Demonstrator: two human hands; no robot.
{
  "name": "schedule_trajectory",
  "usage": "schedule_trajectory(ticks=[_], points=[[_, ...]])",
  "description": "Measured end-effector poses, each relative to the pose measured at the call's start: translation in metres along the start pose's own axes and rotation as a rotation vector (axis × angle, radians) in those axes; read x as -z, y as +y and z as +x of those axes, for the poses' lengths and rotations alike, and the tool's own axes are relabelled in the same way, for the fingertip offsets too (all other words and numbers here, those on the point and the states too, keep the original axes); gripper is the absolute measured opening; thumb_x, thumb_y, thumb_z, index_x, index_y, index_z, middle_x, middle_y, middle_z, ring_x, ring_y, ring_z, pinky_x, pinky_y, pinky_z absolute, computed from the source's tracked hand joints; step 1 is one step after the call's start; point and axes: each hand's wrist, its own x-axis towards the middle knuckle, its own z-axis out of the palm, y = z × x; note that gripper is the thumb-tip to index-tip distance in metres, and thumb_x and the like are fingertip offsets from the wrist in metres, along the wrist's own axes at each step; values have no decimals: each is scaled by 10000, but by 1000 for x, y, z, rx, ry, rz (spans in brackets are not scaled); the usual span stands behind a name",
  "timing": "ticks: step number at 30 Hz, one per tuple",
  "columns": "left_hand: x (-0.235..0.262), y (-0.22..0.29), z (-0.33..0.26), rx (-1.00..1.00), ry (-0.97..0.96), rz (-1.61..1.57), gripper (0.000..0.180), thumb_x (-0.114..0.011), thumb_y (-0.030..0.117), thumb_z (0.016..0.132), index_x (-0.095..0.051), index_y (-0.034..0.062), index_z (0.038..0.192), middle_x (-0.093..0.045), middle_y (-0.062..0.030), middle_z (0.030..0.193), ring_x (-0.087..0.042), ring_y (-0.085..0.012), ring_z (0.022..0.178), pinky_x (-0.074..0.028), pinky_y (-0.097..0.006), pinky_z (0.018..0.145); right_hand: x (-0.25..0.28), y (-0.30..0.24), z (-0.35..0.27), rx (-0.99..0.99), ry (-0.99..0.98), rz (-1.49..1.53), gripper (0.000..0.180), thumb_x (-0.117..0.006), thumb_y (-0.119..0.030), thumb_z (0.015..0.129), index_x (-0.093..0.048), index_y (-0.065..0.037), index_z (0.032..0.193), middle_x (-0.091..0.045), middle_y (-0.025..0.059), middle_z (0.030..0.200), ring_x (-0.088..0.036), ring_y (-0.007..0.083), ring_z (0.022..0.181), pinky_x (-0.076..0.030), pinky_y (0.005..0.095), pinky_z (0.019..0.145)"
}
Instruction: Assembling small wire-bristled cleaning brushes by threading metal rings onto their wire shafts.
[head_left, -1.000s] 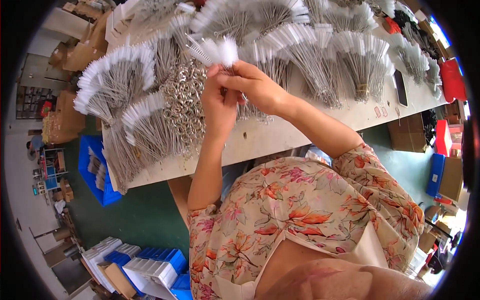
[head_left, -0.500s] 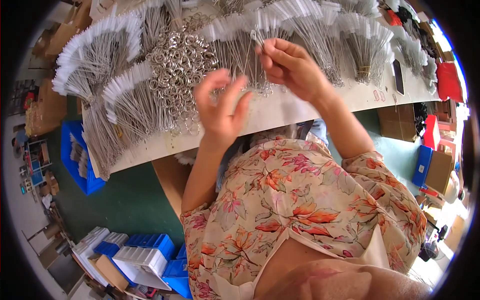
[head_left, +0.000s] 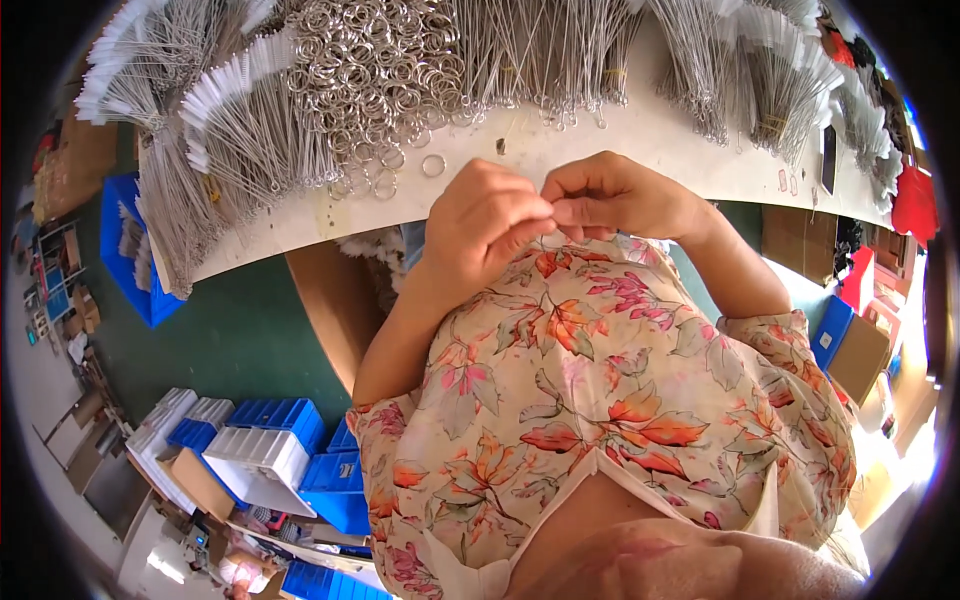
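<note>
My left hand [head_left: 485, 225] and my right hand [head_left: 622, 203] meet above the table's front edge, in front of the flowered shirt. Both are closed, thumbs and fingertips pinched together. Whatever lies between the fingertips is too small and hidden to make out. Beyond my left hand spreads a heap of shiny metal split rings [head_left: 370, 85], with a single loose ring [head_left: 433, 165] at its near edge. Thin wire brushes with white bristles [head_left: 265, 130] lie bundled left of the rings. More wire stems [head_left: 545, 55] with looped ends lie behind my hands.
Farther right on the white table [head_left: 650, 140] are another brush bundle [head_left: 785, 85], a dark phone [head_left: 829, 160] and a red bag [head_left: 914, 203]. A blue bin [head_left: 150, 290] stands off the left end. Below are a cardboard box [head_left: 335, 310] and stacked blue and white bins [head_left: 260, 450].
My right hand has come back from the brushes, where it held up a small shiny metal piece. My left hand, open and blurred before, has closed and joined it. The whole view has shifted.
</note>
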Motion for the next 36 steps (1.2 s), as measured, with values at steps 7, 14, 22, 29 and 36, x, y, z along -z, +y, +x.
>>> schedule_trajectory(ticks=[7, 14, 22, 29, 36], points=[[24, -22, -24, 133, -148, 328, 262, -738, 130, 646, -606, 89, 869, -592, -31, 834, -538, -222, 771, -422, -362, 696, 19, 25, -30, 83, 331, -1060, 118, -543, -168, 835, -601, -76, 881, -613, 82, 730, -595, 266, 656, -452, 365, 595], [57, -38, -19, 167, -335, 876, 159, -665, 62, 720, -604, 93, 863, -591, -28, 900, -528, -225, 841, -400, -368, 761, 35, 70, -6, 87, 664, -1123, 155, -520, -225, 874, -586, -86, 857, -623, 94, 756, -614, 300, 704, -474, 392, 623], [27, -1, 10, 588, 267, -159, 116, -541, 98, 903, -552, -16, 892, -611, -77, 768, -603, -102, 639, -475, -208, 605, -10, -3, 37, 493, 437, -206, 204, -536, -158, 915, -594, 38, 922, -582, 13, 825, -515, 67, 709, -422, 230, 597], [13, -1, 21, 602, 479, -443, 143, -555, 59, 886, -565, -16, 1007, -611, -46, 850, -583, -83, 713, -475, -200, 634, -24, -8, 39, 773, 546, -322, 117, -638, -129, 823, -648, -24, 875, -622, 62, 843, -608, 161, 738, -474, 267, 646], [30, 7, 29, 739, 180, -1031, 161, -552, 32, 873, -563, -22, 1025, -614, -92, 954, -588, -113, 814, -504, -232, 732, -14, -2, 33, 1241, 664, -966, 252, -712, -46, 583, -660, -15, 828, -606, 49, 905, -574, 142, 578, -460, 265, 484]])
